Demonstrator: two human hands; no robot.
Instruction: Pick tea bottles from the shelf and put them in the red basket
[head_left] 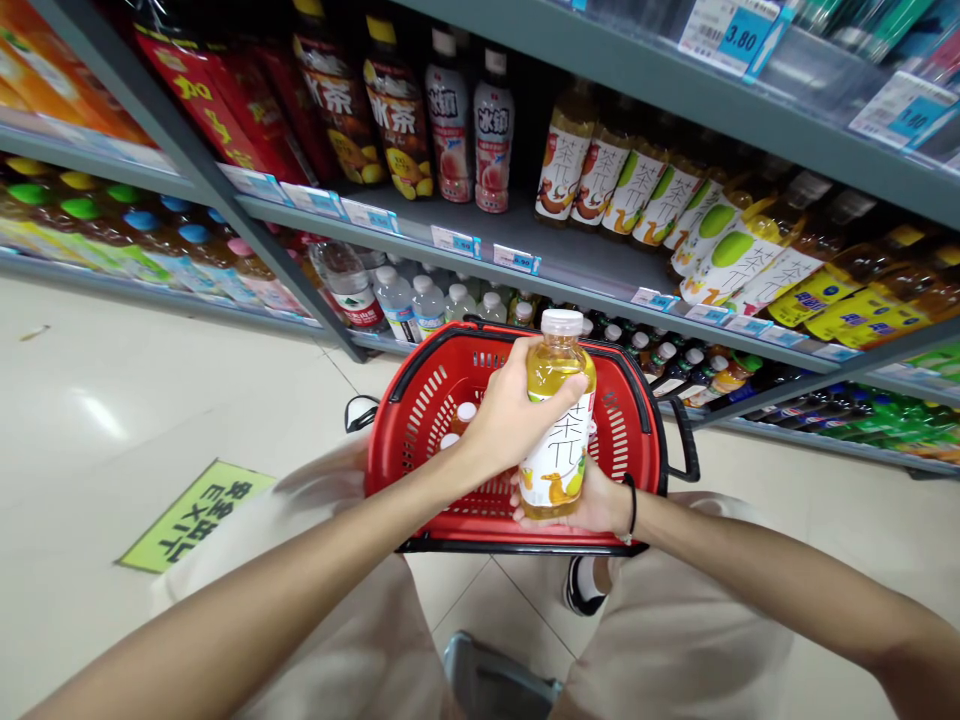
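A bottle of yellow tea [556, 425] with a white cap and white label is held upright over a red shopping basket [390, 480]. My left hand [510, 405] wraps round its upper part, the thumb lying across the front. Beneath and behind its base, my right hand [600, 497] supports it with the palm; some of those fingers are hidden by the bottle. A black band circles the right wrist. Inside the basket, bottles with white caps [465, 412] show partly past my left forearm. The basket sits between my legs, its black handle [684, 440] folded to the right side.
Shelves ahead hold similar tea bottles [628, 195], brown iced-tea bottles [397, 125] and water bottles [395, 300]. Price tags line a grey shelf edge [480, 235]. A green exit sign [196, 515] is on the floor at left. A grey object [495, 680] lies below me.
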